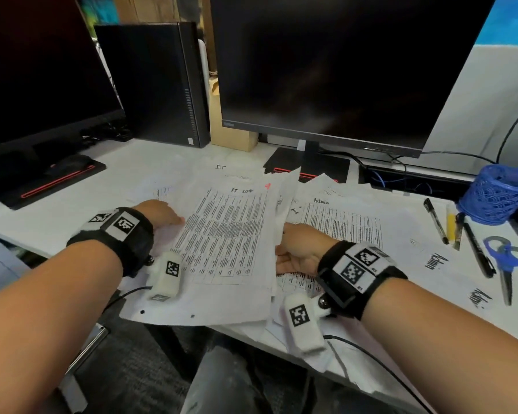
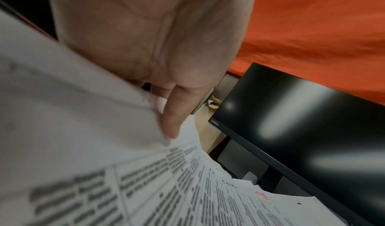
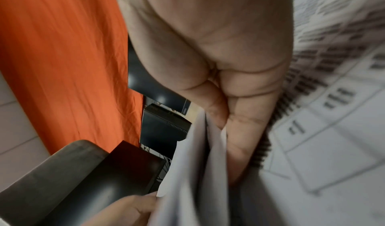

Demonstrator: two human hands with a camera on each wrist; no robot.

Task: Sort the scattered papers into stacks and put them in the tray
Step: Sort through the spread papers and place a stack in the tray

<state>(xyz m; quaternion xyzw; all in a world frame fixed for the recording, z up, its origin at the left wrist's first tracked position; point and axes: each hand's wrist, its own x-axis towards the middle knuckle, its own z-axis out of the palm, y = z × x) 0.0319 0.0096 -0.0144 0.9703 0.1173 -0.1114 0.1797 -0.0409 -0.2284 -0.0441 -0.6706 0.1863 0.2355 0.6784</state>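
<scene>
A stack of printed sheets (image 1: 231, 240), topped by one headed "IT Log", is lifted off the white desk (image 1: 57, 216) between both hands. My left hand (image 1: 162, 215) pinches its left edge; in the left wrist view one finger (image 2: 172, 122) lies on the stack (image 2: 145, 188) and the others are hidden behind it. My right hand (image 1: 293, 249) grips the right edge, thumb and fingers (image 3: 245, 147) either side of the sheets (image 3: 187, 172). More sheets headed "Admin" (image 1: 341, 222) lie flat under the right hand. No tray is in view.
A large monitor (image 1: 326, 70) and its stand base (image 1: 308, 168) sit just behind the papers, with a PC tower (image 1: 156, 85) and second monitor (image 1: 36, 70) to the left. At right are a blue pen cup (image 1: 497, 192), pens (image 1: 437, 222) and blue scissors (image 1: 506, 258).
</scene>
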